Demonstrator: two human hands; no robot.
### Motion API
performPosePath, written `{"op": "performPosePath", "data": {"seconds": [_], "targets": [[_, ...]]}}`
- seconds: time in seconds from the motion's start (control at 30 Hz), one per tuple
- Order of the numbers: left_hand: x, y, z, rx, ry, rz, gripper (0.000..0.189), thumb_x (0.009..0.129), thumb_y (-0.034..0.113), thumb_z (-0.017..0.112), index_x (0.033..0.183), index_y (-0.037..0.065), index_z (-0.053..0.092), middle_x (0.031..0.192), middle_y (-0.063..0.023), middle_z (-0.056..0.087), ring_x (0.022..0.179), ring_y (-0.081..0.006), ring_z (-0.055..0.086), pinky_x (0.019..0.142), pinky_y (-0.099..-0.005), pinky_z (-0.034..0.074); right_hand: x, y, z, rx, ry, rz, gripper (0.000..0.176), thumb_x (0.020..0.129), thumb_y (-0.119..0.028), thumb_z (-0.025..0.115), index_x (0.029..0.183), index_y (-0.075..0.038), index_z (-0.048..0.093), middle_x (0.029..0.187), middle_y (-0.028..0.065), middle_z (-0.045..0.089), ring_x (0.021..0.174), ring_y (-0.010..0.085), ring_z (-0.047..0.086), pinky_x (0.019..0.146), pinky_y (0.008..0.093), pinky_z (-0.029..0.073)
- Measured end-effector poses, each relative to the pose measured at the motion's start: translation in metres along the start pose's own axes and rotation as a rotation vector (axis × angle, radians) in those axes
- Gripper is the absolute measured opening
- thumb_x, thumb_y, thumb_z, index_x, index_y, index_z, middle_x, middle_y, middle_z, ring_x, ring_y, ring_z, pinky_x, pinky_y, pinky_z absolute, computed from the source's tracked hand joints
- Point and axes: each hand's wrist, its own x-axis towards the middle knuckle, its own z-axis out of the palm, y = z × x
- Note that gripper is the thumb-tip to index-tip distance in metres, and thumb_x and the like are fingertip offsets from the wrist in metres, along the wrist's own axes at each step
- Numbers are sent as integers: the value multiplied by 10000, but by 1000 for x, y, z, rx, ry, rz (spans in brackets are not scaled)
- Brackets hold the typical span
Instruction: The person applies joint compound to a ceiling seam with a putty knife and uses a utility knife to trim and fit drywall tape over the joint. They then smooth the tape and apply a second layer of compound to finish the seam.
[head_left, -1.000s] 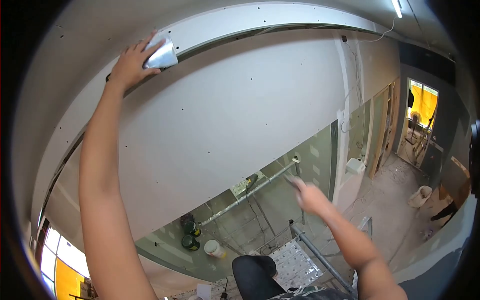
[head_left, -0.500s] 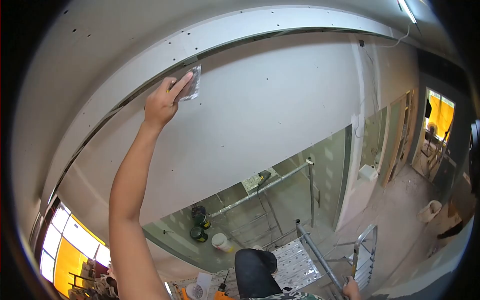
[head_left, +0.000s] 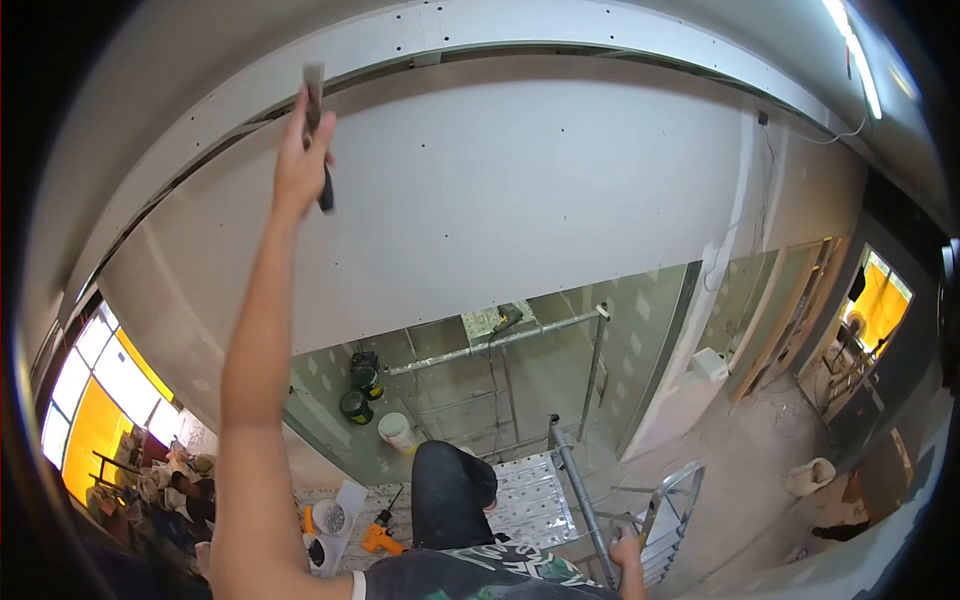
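While holding the flat grey metal-bladed scraper with a black handle (head_left: 314, 92) nearly upright between the fingers of the left hand (head_left: 299, 168), near the upper edge of the large white wallboard (head_left: 490, 180), towards its left end, best to set the wrist firm and the blade angle even, to spare the face. Cannot tell blade contact, nor the finger state of the right hand (head_left: 627, 552), low beside the grey metal tube (head_left: 575, 483).

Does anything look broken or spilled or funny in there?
I can't see anything spilled or clearly broken. The funniest-looking bit is the big white wall board: it's speckled with dark dots, and a dark gap shows between it and the white strip above. It probably just isn't finished.
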Motion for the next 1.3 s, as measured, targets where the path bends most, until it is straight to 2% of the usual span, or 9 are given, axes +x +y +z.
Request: {"op": "performPosePath", "data": {"seconds": [0.13, 0.33, 0.4, 0.43, 0.5, 0.67, 0.93, 1.1, 1.3], "targets": [[-139, -8, 29, -595, 89, -642, 503, 1041, 610, 493, 949, 118, 545, 610, -8, 517, 435, -127, 512, 394, -287, 439, -6, 20, 27, -12, -53, -11, 477, 906, -199, 623, 1357, -50, 598, 1262, 284, 668, 1193, 451, 636, 1036, 474, 503], [-472, -59, 124, -833, -384, -1510, 469, 1023, 550, 549, 1104, 94, 620, 816, -98, 674, 522, -151, 611, 447, -268, 518, -1, 50, 50, -69, -135, 21, 496, 892, -212, 621, 1357, -40, 599, 1182, 285, 701, 1120, 427, 684, 979, 464, 539], [-560, -36, 128, -1021, -575, -2052, 284, 990, 339, 680, 1108, 92, 604, 861, -122, 678, 576, -162, 636, 501, -280, 557, -9, 49, 38, -207, -387, 69, 933, 963, -764, 369, 1560, -49, 424, 1534, 284, 470, 1478, 393, 393, 1220, 443, 310], [-590, -22, 127, -1077, -574, -2198, 269, 984, 260, 702, 1136, 78, 577, 881, -127, 684, 613, -169, 639, 527, -301, 575, -12, 50, 38, -205, -388, 85, 933, 963, -764, 369, 1560, -49, 424, 1534, 284, 470, 1478, 393, 393, 1220, 443, 310], [-612, 3, 121, -941, -774, -2216, 279, 1006, 268, 676, 1146, 63, 551, 929, -132, 693, 663, -167, 638, 576, -310, 586, -12, 73, 49, -18, -247, 237, 506, 872, -181, 616, 1355, -30, 604, 1140, 263, 723, 1043, 401, 717, 907, 450, 572], [-615, -5, 122, -895, -917, -2163, 388, 1009, 420, 669, 1129, 61, 582, 869, -66, 646, 633, -157, 579, 606, -356, 521, -8, 116, 61, -78, -237, 188, 542, 854, -160, 630, 1375, -15, 594, 1117, 255, 732, 1000, 376, 731, 854, 439, 579], [-545, 4, 124, -1063, -660, -1906, 815, 995, 783, 227, 1096, 67, 604, 880, -82, 625, 730, -239, 589, 710, -414, 531, 1, 110, 59, 8, -234, 224, 453, 854, -114, 613, 1294, -3, 603, 1281, 302, 645, 1236, 451, 602, 1047, 481, 483], [-522, 8, 117, -1226, -482, -1825, 447, 1047, 459, 532, 1202, 42, 575, 970, -52, 605, 780, -199, 573, 734, -368, 495, -20, 79, 30, 132, -340, 398, 504, 851, -98, 566, 1343, 8, 588, 1161, 312, 689, 1046, 434, 702, 860, 487, 572], [-498, -3, 118, -1255, -491, -1773, 579, 1014, 458, 602, 1389, 26, 509, 906, -22, 566, 763, -180, 541, 721, -355, 482, -3, 167, 67, 144, -243, 398, 282, 829, -52, 610, 1085, 12, 711, 857, 238, 723, 721, 330, 730, 580, 415, 554]]}}
